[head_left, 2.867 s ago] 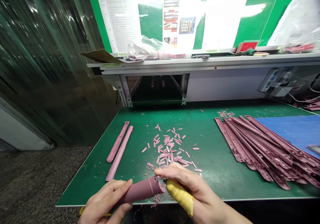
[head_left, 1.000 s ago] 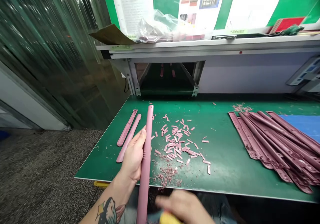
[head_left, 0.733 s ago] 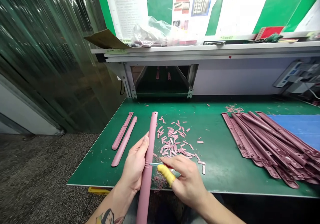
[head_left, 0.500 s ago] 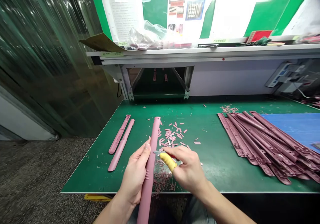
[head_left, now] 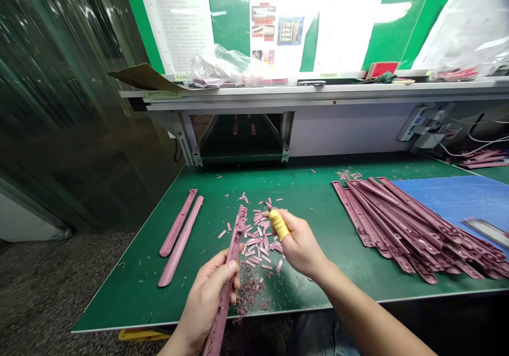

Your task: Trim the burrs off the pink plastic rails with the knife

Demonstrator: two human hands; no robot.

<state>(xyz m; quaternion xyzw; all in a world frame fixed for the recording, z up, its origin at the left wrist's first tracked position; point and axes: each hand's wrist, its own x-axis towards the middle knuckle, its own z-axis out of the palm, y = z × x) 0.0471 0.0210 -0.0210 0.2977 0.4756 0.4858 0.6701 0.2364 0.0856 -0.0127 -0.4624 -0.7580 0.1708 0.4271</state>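
Observation:
A long pink plastic strip [head_left: 228, 276] is in my left hand [head_left: 210, 292], tilted, its ribbed underside facing up. My left fingers wrap round its lower half. My right hand [head_left: 300, 242] is closed on a small knife [head_left: 268, 205], apart from the strip and to the right of its far end. A yellow covering [head_left: 279, 225] seems to be wrapped round my right thumb. Most of the knife is hidden by the fingers. Small pink offcuts [head_left: 260, 242] lie under and between my hands, with fine pink shavings [head_left: 250, 292] near the table edge.
Two pink strips [head_left: 181, 244] lie on the left of the green table [head_left: 131, 292]. A heap of pink strips [head_left: 409, 223] is at the right, beside a blue sheet [head_left: 449, 194]. A conveyor opening [head_left: 242, 144] is at the back, under a shelf [head_left: 254, 95].
The strip has been turned from its smooth face to its ribbed underside, and its far end is lower. My right hand has moved the knife up and away from the strip. The view has shifted right.

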